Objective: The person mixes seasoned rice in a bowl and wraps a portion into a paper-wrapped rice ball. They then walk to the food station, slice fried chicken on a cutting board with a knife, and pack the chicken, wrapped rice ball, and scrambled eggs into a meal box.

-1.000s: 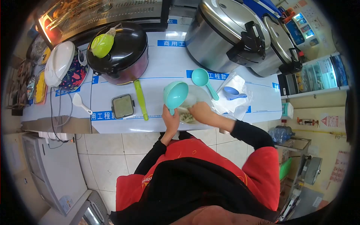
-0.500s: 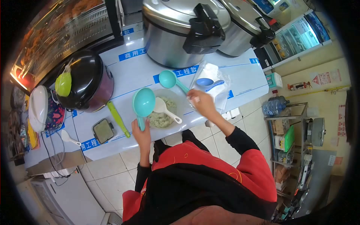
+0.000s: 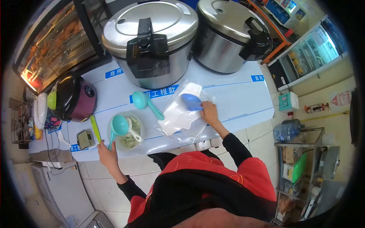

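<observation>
My left hand (image 3: 108, 155) is closed round the handle of a turquoise ladle (image 3: 120, 125). The ladle's round bowl hangs over the left side of a clear bowl of greenish rice-like food (image 3: 128, 142), where a white rice paddle (image 3: 134, 130) also lies. My right hand (image 3: 209, 113) grips the handle of a blue ladle (image 3: 191, 101) above clear plastic bags with white sheets (image 3: 176, 117). Between my hands, a second turquoise ladle (image 3: 140, 100) lies on the table, its handle reaching toward the bags.
Two large steel cookers (image 3: 152, 53) (image 3: 224, 41) stand at the back. Left on the table are a dark purple rice cooker (image 3: 78, 97), a green-handled utensil (image 3: 95, 128), a small square container (image 3: 84, 139) and a white spoon (image 3: 64, 139). A shelf rack (image 3: 298, 144) stands right.
My right hand has let go of the second turquoise ladle and taken the blue ladle by its handle. My left hand still holds its ladle. The camera view has shifted.
</observation>
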`<state>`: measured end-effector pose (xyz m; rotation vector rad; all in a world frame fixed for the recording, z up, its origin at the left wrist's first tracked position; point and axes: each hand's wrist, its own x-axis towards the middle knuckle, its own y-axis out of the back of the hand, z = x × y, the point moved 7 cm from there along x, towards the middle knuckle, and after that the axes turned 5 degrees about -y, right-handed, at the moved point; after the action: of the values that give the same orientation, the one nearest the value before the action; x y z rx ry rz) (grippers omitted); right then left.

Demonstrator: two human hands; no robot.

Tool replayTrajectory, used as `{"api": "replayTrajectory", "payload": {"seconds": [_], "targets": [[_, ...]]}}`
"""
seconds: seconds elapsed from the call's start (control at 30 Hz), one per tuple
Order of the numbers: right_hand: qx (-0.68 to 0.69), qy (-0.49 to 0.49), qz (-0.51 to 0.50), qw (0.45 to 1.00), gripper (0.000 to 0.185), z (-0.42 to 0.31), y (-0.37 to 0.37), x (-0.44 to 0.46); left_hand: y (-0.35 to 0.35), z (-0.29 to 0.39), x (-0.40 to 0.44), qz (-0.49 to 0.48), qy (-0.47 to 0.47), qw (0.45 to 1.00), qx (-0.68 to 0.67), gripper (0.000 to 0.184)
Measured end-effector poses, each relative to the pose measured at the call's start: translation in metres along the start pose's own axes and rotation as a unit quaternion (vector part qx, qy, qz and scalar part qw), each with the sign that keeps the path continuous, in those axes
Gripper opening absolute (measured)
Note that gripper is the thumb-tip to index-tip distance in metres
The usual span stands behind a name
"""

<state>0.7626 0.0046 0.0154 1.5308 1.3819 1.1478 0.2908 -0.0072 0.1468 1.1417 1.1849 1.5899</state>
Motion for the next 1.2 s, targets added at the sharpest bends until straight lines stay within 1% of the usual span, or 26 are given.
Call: {"api": "replayTrajectory", "payload": {"seconds": [0.03, 0.07, 0.13, 0.2, 0.27, 0.3, 0.33, 0.37, 0.4, 0.47, 0.53, 0.6, 0.67, 0.7, 0.77, 0.8, 0.87, 0.9, 0.93, 1.0, 1.03, 1.07, 1.1, 1.13, 1.17, 1.2], "targets": [[0.017, -0.074, 0.052, 0.996, 0.032, 0.03, 0.016, -0.007, 0.012, 0.012, -0.002, 0.012, 0.007, 1.0, 0.028, 0.043], [0.032, -0.145, 0.1, 0.984, 0.029, 0.063, 0.034, -0.014, 0.019, 0.025, -0.005, 0.015, 0.013, 0.999, 0.031, 0.043], [-0.036, -0.221, 0.09, 0.97, 0.026, 0.121, 0.055, -0.018, 0.042, 0.071, -0.011, 0.136, -0.089, 0.982, -0.095, 0.041], [-0.122, -0.234, 0.048, 0.963, 0.024, 0.161, 0.068, -0.011, 0.038, 0.128, -0.023, 0.106, -0.157, 0.965, -0.182, 0.04], [-0.123, -0.204, 0.052, 0.97, 0.027, 0.2, 0.061, -0.006, 0.017, 0.179, -0.037, 0.03, -0.232, 0.951, -0.204, 0.036], [-0.127, -0.184, 0.06, 0.973, 0.03, 0.208, 0.054, 0.001, 0.008, 0.2, -0.046, -0.008, -0.251, 0.943, -0.218, 0.035], [-0.119, -0.177, 0.061, 0.975, 0.03, 0.195, 0.06, 0.007, -0.001, 0.219, -0.053, -0.046, -0.272, 0.933, -0.232, 0.034], [-0.13, -0.174, 0.175, 0.961, 0.035, 0.179, 0.081, 0.006, -0.009, 0.234, -0.06, -0.068, -0.291, 0.921, -0.249, 0.032], [-0.139, -0.17, 0.286, 0.933, 0.04, 0.157, 0.101, 0.005, -0.019, 0.249, -0.066, -0.09, -0.31, 0.908, -0.268, 0.03], [0.036, -0.098, 0.293, 0.95, 0.042, 0.127, 0.095, 0.024, -0.042, 0.283, -0.073, -0.158, -0.353, 0.87, -0.306, 0.029], [0.195, 0.006, 0.162, 0.967, 0.031, 0.095, 0.06, 0.07, -0.075, 0.326, -0.07, -0.178, -0.435, 0.834, -0.29, 0.029], [0.303, 0.045, 0.08, 0.949, 0.025, 0.063, 0.033, 0.12, -0.123, 0.371, -0.053, -0.238, -0.474, 0.809, -0.253, 0.03], [0.251, 0.031, -0.002, 0.968, 0.024, 0.064, -0.022, 0.165, -0.158, 0.406, -0.033, -0.125, -0.518, 0.822, -0.202, 0.037], [0.253, 0.035, 0.002, 0.967, 0.024, 0.067, -0.032, 0.176, -0.173, 0.418, -0.024, -0.121, -0.519, 0.823, -0.198, 0.037], [0.323, 0.035, -0.131, 0.937, 0.021, 0.066, -0.057, 0.195, -0.204, 0.427, 0.001, -0.165, -0.442, 0.871, -0.133, 0.048], [0.324, 0.036, -0.127, 0.937, 0.021, 0.065, -0.055, 0.201, -0.208, 0.43, 0.007, -0.162, -0.444, 0.872, -0.13, 0.048], [0.29, 0.005, -0.184, 0.939, 0.02, 0.067, -0.066, 0.201, -0.223, 0.428, 0.012, -0.191, -0.407, 0.886, -0.112, 0.059], [0.283, -0.001, -0.154, 0.947, 0.02, 0.066, -0.061, 0.201, -0.225, 0.427, 0.011, -0.192, -0.408, 0.886, -0.11, 0.059], [0.285, -0.003, -0.154, 0.946, 0.02, 0.065, -0.058, 0.201, -0.227, 0.425, 0.009, -0.193, -0.406, 0.886, -0.115, 0.056], [0.189, 0.015, -0.159, 0.969, 0.017, 0.062, -0.059, 0.197, -0.227, 0.421, 0.01, -0.202, -0.403, 0.885, -0.115, 0.052], [0.193, 0.013, -0.164, 0.967, 0.017, 0.063, -0.06, 0.194, -0.223, 0.42, 0.01, -0.215, -0.404, 0.88, -0.131, 0.044], [0.27, -0.006, -0.154, 0.951, 0.017, 0.066, -0.058, 0.194, -0.219, 0.418, 0.009, -0.226, -0.405, 0.874, -0.146, 0.036], [0.342, -0.024, -0.143, 0.928, 0.017, 0.07, -0.057, 0.194, -0.213, 0.415, 0.008, -0.231, -0.402, 0.874, -0.145, 0.036], [0.344, -0.025, -0.147, 0.927, 0.017, 0.068, -0.054, 0.19, -0.198, 0.413, 0.008, -0.19, -0.416, 0.876, -0.154, 0.029], [0.371, -0.024, -0.101, 0.923, 0.018, 0.069, -0.044, 0.186, -0.182, 0.412, 0.006, -0.148, -0.429, 0.876, -0.163, 0.022], [0.398, -0.023, -0.054, 0.916, 0.018, 0.07, -0.03, 0.181, -0.168, 0.409, 0.003, -0.152, -0.427, 0.876, -0.164, 0.022]]}}
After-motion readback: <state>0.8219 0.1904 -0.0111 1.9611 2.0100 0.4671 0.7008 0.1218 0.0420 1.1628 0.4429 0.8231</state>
